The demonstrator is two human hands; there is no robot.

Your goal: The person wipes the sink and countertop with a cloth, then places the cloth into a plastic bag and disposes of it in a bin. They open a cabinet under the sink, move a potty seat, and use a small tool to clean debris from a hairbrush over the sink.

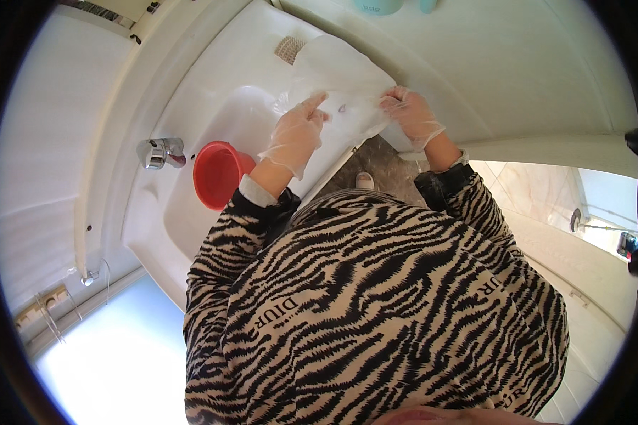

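Note:
Both my hands wear thin clear gloves and hold a white cloth (344, 78) stretched over the edge of a white bathtub (191, 99). My left hand (296, 133) grips the cloth's near left part, index finger extended. My right hand (411, 115) pinches its right edge beside the tub rim. The cloth drapes down into the basin, partly covering the drain area.
A red plastic bucket (216, 173) stands inside the tub below a chrome tap (161, 152). A round grille (289, 49) sits in the tub near the cloth. Grey stone floor (383, 166) shows between tub and my body; pale tiled walls at right.

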